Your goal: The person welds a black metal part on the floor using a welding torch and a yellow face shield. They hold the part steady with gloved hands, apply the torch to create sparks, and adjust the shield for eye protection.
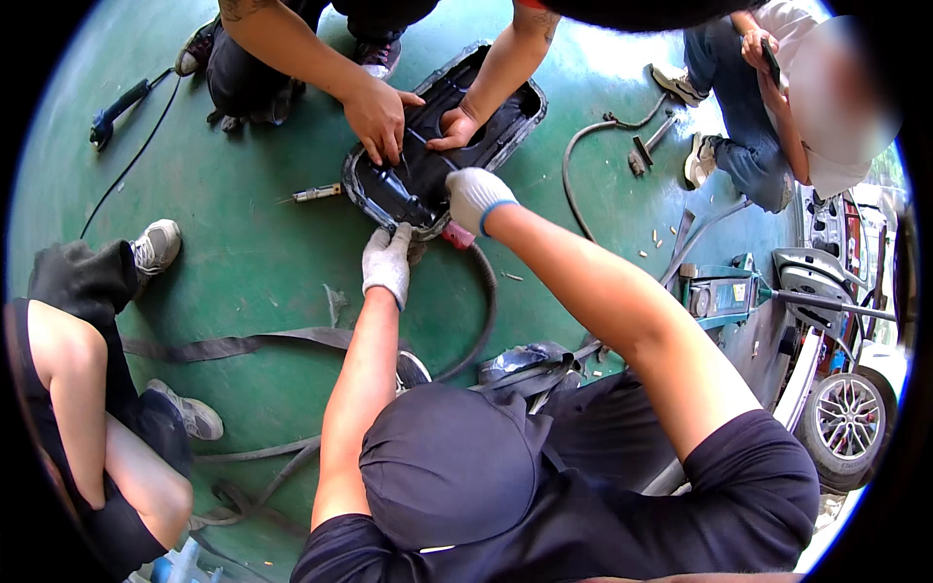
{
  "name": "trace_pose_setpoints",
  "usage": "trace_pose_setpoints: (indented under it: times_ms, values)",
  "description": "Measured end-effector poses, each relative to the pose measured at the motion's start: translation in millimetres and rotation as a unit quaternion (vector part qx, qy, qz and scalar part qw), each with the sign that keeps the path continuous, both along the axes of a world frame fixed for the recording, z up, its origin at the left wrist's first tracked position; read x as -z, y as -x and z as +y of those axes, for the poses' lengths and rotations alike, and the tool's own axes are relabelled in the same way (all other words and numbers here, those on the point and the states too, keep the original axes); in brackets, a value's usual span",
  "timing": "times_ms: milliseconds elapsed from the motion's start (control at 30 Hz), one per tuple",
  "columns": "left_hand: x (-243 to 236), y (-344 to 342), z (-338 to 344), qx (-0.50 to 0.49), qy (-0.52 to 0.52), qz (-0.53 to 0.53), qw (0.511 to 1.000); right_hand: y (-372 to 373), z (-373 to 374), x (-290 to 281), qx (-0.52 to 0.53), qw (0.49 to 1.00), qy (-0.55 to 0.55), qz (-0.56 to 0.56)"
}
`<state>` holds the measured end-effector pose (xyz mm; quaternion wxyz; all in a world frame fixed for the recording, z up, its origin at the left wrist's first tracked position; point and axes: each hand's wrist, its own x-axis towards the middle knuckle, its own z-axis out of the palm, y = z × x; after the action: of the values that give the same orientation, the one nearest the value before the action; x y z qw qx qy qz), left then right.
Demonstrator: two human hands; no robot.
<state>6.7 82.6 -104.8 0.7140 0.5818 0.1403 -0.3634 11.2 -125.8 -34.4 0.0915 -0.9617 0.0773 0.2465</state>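
Neither of my hands shows. A co-worker in a black cap crouches in front of me. That person's gloved left hand (387, 260) touches the near end of a hollow black oblong part (530, 107) with a grey rim. The gloved right hand (474, 199) is closed at the part's near right side; what it grips is hidden. From the far side, another co-worker's bare left-side hand (377, 119) reaches into the part, and the bare right-side hand (457, 126) rests inside it. A black cylindrical piece (403, 199) lies in the near end.
A ribbed hose (489, 311) with a red end curves beside the part. A utility knife (318, 193) lies left of it. Straps (243, 345), a corded tool (121, 109), a floor jack (721, 294) and a wheel (846, 418) surround the work. Other people crouch at the left and right.
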Motion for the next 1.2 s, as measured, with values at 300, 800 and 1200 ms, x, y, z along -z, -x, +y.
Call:
trace_pose_setpoints:
  times_ms: [300,800,1200]
  values:
    - [5.5,-1.0,2.5,-0.001,0.001,0.015,1.000,13.3,7.8,-13.9,0.066,0.997,-0.028,-0.039]
    - [1.3,8.6,21.5,-0.017,0.021,0.042,0.999,13.6,-6.8,-39.6,0.253,0.955,-0.152,0.034]
    - [11.5,-5.4,41.8,-0.046,0.025,0.055,0.997,10.0,-11.1,-47.5,0.247,0.960,-0.130,-0.019]
